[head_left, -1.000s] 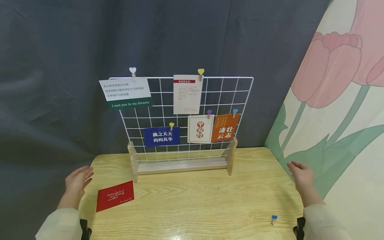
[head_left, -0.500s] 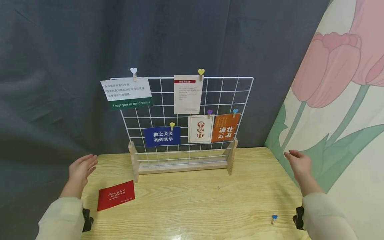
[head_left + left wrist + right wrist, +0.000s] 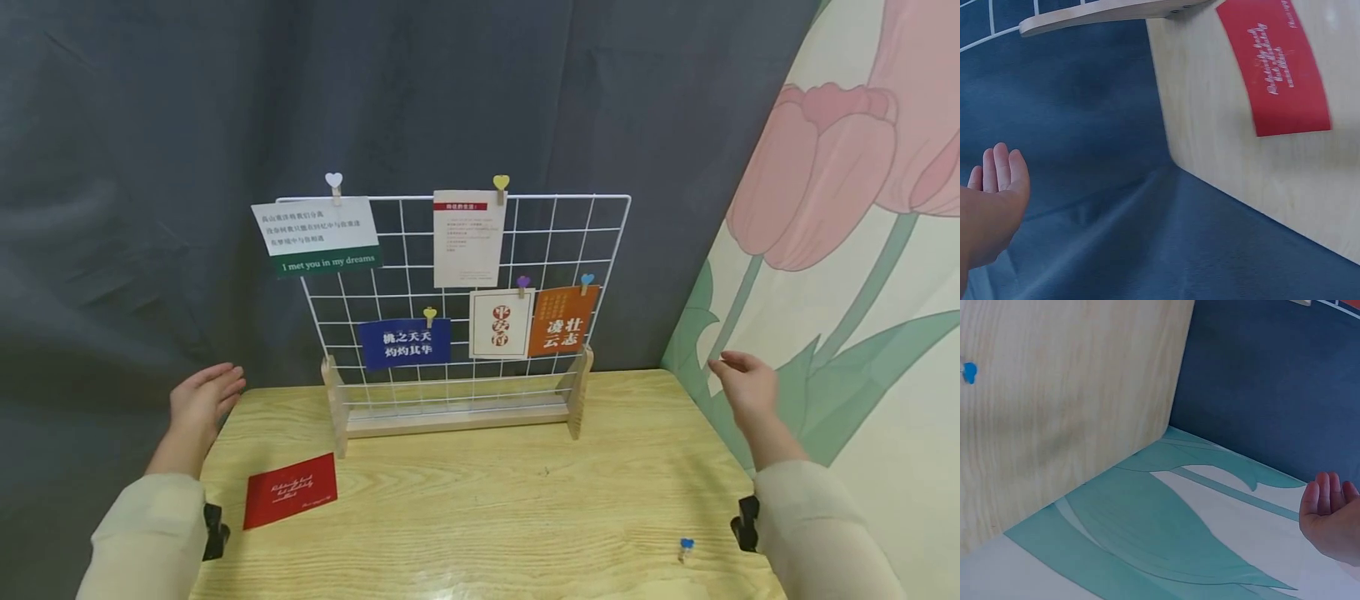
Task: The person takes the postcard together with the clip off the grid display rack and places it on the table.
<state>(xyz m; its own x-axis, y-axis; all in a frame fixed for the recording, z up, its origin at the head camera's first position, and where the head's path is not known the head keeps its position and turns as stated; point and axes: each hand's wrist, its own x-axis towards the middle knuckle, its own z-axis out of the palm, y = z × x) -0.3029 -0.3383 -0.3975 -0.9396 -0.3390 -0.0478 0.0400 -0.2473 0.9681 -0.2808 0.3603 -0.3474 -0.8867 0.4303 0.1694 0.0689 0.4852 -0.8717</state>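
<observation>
My left hand [image 3: 202, 406] is raised off the table's left edge with relaxed fingers and holds nothing. Nearest to it lies a red card [image 3: 291, 491] with white script, flat on the table; the left wrist view shows the red card [image 3: 1279, 69] too. Over the right edge my right hand [image 3: 747, 389] hovers, fingers loosely bent, with nothing in it. Closest to that hand on the table is a small clothespin with a blue heart [image 3: 686, 547]; its blue heart [image 3: 969, 372] appears at the left of the right wrist view.
A white wire grid [image 3: 555, 242] on a wooden stand [image 3: 457, 423] stands at the back. Clothespins hold several cards on it, including a green-and-white card [image 3: 318, 237], a blue card [image 3: 405, 343] and an orange card [image 3: 562, 321]. A tulip-printed wall [image 3: 817, 183] borders the right.
Both hands have risen in the head view, staying beyond the table's sides. The red card, the blue-heart clothespin and the cards on the grid have stayed in place.
</observation>
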